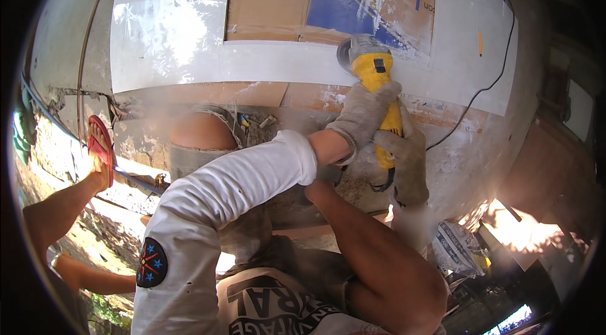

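Note:
A yellow angle grinder (385, 117) with a grey head and a thin disc (344, 55) lies across the middle right. My left hand (365, 111), in a grey work glove, is wrapped round its body just behind the head. Lower down, my right hand (409, 161), also gloved, grips the rear of the body. Under the head is a white sheet (271, 60) with a rectangular opening, where blue-printed cardboard (271, 0) shows, streaked with white dust. The disc is by the opening's lower edge; I cannot tell whether it touches the sheet.
A black cord (483, 90) curves over the sheet's right side, near an orange pencil (480, 43). At the left, another person's foot in a red flip-flop (104, 152) stands near a blue hose (47, 114). A printed bag (457, 250) lies lower right. Haze surrounds the grinder.

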`<action>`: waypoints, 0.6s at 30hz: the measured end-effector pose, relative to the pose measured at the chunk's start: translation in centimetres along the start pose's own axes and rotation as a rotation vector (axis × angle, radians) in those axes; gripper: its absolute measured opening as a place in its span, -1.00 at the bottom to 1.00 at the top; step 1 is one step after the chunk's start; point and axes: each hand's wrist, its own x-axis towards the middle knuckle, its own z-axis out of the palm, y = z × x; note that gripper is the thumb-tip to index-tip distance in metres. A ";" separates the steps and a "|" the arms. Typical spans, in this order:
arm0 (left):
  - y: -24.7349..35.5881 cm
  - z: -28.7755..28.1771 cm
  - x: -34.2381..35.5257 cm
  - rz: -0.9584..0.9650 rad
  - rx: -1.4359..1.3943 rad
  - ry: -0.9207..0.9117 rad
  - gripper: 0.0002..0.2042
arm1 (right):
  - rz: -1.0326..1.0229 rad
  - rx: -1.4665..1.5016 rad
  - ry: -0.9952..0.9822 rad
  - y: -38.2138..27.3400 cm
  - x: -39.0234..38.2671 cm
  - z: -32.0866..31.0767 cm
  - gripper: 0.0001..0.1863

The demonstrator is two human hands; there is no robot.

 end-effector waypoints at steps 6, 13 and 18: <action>-1.1 1.4 1.1 -0.028 0.026 -0.017 -0.62 | 0.026 -0.003 0.084 0.3 -0.3 -1.1 -0.32; -1.4 2.8 1.7 -0.067 0.135 -0.042 -0.61 | -0.009 0.023 0.159 0.6 -0.3 -2.3 -0.37; -1.7 3.9 2.0 -0.075 0.126 -0.097 -0.60 | 0.013 0.073 0.171 0.5 -0.8 -2.9 -0.35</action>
